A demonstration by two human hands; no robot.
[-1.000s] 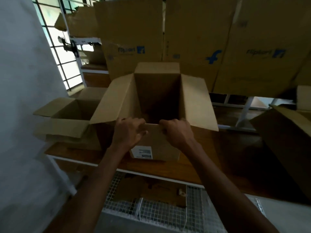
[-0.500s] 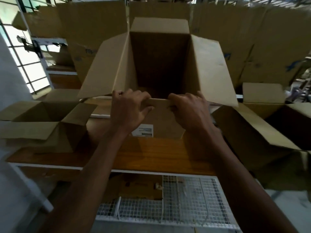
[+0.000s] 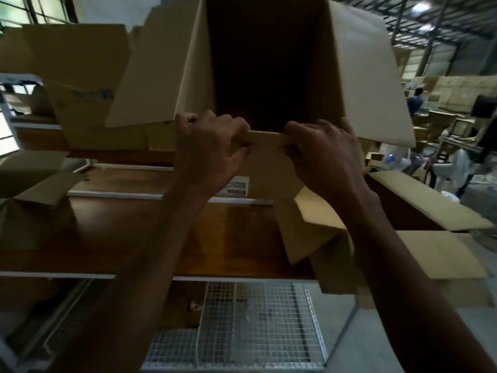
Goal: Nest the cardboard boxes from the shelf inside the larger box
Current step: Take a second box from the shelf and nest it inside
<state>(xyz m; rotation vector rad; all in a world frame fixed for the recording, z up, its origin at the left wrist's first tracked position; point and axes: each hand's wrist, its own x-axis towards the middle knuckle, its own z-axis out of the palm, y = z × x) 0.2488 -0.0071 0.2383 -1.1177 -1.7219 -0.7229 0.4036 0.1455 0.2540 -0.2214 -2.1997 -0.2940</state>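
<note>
An open brown cardboard box (image 3: 360, 65) fills the upper middle, lifted off the wooden shelf (image 3: 150, 232), its mouth facing me and its side flaps spread. My left hand (image 3: 209, 149) and my right hand (image 3: 322, 157) both grip the box's near flap, a short gap of folded edge between them. A white label shows on its front, partly behind my left hand. At the right, lower down, stands a larger open box (image 3: 435, 211) with flaps folded out. Another open box (image 3: 32, 179) sits on the shelf at the left.
Flat cartons (image 3: 78, 76) lean against the back of the shelf. A wire mesh shelf (image 3: 255, 319) lies below the wooden one. A white shelf frame (image 3: 10, 122) stands at the far left. Far right, a person in blue and workshop clutter.
The box has risen off the shelf and come closer, its mouth now tilted toward me. My view has swung right, bringing the larger box and the hall into sight.
</note>
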